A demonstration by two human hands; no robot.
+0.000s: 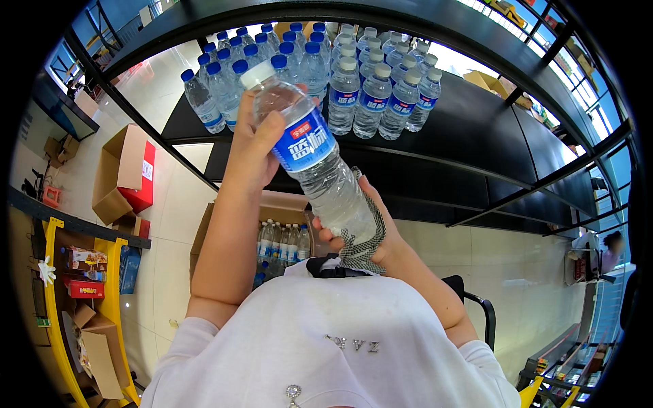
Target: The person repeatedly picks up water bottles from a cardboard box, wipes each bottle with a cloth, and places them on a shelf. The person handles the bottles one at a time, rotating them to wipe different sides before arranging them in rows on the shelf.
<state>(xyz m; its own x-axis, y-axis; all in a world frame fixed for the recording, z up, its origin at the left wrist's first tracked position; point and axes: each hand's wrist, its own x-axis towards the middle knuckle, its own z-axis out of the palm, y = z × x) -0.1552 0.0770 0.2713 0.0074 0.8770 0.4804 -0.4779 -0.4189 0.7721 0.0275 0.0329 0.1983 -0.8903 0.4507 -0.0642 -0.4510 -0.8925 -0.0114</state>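
Tilted in front of my chest is a clear plastic water bottle point(306, 137) with a white cap and a blue label bearing writing. My left hand point(260, 132) grips it around the shoulder, just under the cap. At the lower end, my right hand point(380, 219) holds a black-and-white woven cloth point(375, 229) wrapped against the bottle's base. Beyond the hands, several blue-capped water bottles point(219, 86) stand in rows on a black shelf point(469, 127). To their right stand several white-capped bottles point(375, 99) with blue labels.
Below the shelf, an open cardboard box point(201, 229) holds several bottles. Another open carton point(125, 173) rests on the tiled floor at left. A yellow-framed rack point(115, 265) with boxes stands at lower left. Black shelf bars point(541, 176) cross at right, near a chair armrest point(482, 306).
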